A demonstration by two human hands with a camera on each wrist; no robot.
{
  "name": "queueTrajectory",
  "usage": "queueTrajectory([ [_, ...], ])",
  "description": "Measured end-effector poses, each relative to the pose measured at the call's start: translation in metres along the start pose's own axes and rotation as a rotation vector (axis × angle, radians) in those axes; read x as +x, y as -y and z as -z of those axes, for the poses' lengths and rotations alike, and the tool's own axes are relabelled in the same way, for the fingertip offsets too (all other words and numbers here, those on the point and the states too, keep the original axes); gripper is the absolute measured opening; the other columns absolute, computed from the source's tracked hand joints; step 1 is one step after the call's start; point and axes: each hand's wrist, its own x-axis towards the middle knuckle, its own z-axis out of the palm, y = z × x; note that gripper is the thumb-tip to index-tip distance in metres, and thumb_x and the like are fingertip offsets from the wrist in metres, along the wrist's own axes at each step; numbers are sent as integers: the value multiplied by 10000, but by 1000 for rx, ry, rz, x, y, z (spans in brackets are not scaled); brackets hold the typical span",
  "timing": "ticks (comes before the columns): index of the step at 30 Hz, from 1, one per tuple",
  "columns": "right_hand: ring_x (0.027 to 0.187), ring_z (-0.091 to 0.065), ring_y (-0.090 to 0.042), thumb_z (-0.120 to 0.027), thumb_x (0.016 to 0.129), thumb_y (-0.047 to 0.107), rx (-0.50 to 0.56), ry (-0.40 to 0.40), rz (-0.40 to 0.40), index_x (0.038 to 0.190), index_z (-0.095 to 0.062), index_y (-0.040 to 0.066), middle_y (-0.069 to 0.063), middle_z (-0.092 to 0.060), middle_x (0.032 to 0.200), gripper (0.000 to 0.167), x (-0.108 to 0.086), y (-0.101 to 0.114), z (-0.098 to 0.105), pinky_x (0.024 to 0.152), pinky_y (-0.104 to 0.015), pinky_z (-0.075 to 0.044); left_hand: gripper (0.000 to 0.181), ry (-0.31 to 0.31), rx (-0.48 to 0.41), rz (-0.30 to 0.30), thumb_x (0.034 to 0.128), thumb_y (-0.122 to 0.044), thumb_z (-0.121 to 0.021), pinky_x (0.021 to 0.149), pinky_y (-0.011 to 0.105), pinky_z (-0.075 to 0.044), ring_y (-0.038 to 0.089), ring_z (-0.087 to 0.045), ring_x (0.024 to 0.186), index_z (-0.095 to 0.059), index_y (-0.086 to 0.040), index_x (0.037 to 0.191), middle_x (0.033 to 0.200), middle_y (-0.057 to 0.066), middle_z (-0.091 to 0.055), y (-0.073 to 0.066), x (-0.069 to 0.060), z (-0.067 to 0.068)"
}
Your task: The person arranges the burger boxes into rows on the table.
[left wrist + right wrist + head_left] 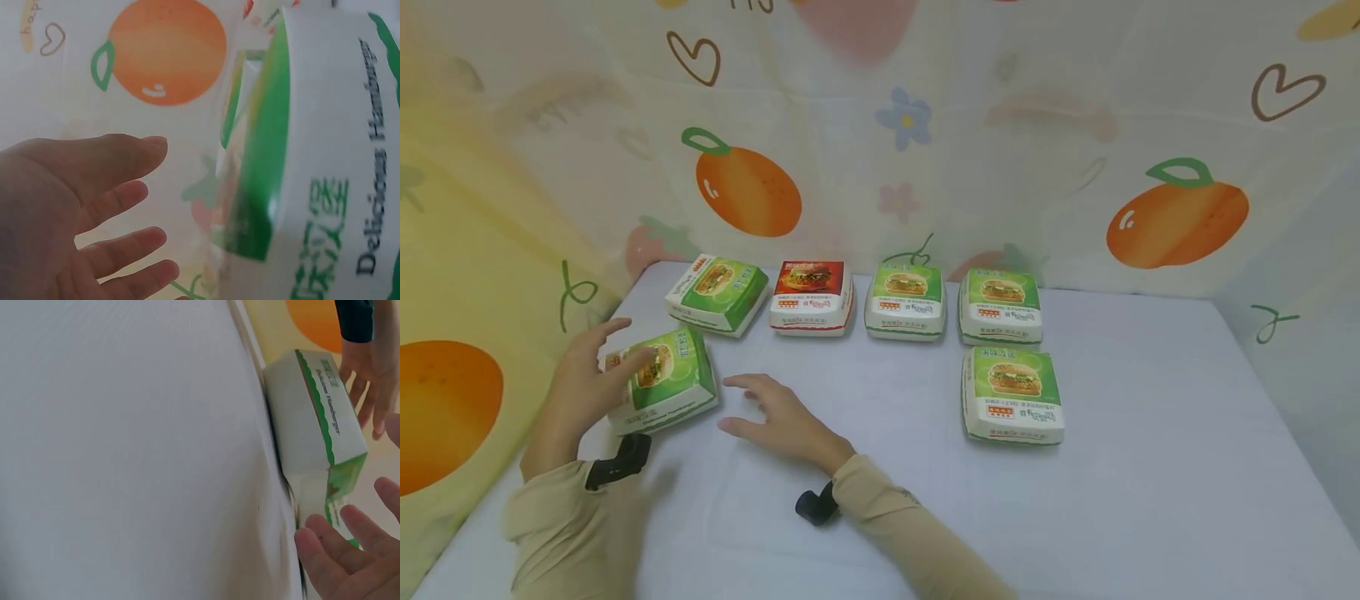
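A green and white hamburger box (688, 375) sits turned at an angle on the left of the table. My left hand (580, 387) is over its left side in the head view, thumb and fingers spread. The left wrist view shows a gap between that hand (75, 212) and the printed box side (331, 125). To the right of the same box is my right hand (790, 425), its fingers loosely bent and holding nothing. In the right wrist view, the right fingers (331, 556) appear in front of the box (309, 412); contact there is unclear.
Along the back stand a tilted green box (722, 292), a red box (811, 308) and two green boxes (906, 304) (1002, 308). Another green box (1013, 396) lies in front of the rightmost one. A printed curtain (1000, 167) hangs behind the white table (1150, 467).
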Motion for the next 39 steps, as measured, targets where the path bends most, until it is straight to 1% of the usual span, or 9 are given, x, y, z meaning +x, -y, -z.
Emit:
queueTrajectory([
  [5,1345,-515,-198,-642,970,325,20,20,13,1484,-429,159,3,-436,1537,580,4,1,-8,1068,-229,-449,700,5,22,26,1008,-388,-541,929,769,-354,609,-309,1282,-300,28,1516,1497,406,-278,13,1,0],
  [8,1345,-510,-195,-639,972,330,38,46,5,1501,-404,174,12,-399,1563,600,5,1,-13,1046,-227,-463,737,30,24,47,1003,-423,-538,919,769,-356,609,-307,1269,-280,32,1522,1485,420,-275,19,3,-1],
  [14,1362,-494,-189,-607,989,330,34,77,-7,1536,-335,163,0,-357,1588,634,5,0,-20,1030,-197,-454,804,126,22,72,1002,-472,-506,949,805,-285,648,-265,1294,-215,57,1533,1503,437,-216,29,5,-1],
  [17,1356,-498,-184,-599,994,327,21,78,-14,1544,-312,152,-20,-348,1590,645,5,2,-22,1025,-192,-458,793,163,18,69,1009,-478,-482,945,794,-301,632,-304,1277,-210,45,1539,1481,442,-256,32,4,-1],
  [22,1332,-511,-187,-605,991,319,10,59,-29,1546,-301,134,-65,-353,1569,659,6,5,-23,1010,-183,-466,705,174,20,43,1021,-461,-465,842,635,-410,515,-420,1123,-300,18,1513,1379,390,-397,32,0,-3],
  [25,1341,-505,-189,-619,984,309,50,52,-51,1545,-303,136,-81,-347,1563,667,6,6,-24,1015,-180,-468,660,168,-7,23,1020,-434,-488,838,586,-400,484,-416,1112,-357,31,1469,1368,356,-412,32,0,-4],
  [31,1373,-478,-186,-642,970,286,187,58,-125,1548,-299,163,-68,-309,1577,683,6,8,-23,1041,-180,-457,680,206,-25,37,1013,-461,-496,895,648,-381,502,-383,1181,-350,23,1468,1434,352,-362,28,-2,-4],
  [36,1370,-479,-180,-648,966,300,193,52,-141,1557,-279,178,-57,-297,1583,707,2,8,-18,1034,-174,-460,693,257,-4,60,1018,-493,-464,939,740,-359,569,-347,1291,-325,-12,1497,1510,352,-316,23,-5,-1],
  [39,1376,-475,-203,-649,966,291,185,42,-133,1558,-280,180,-63,-304,1575,707,-2,8,-13,1045,-194,-461,678,286,6,72,1028,-492,-435,949,748,-359,576,-339,1321,-309,-36,1514,1535,336,-307,20,-7,1],
])
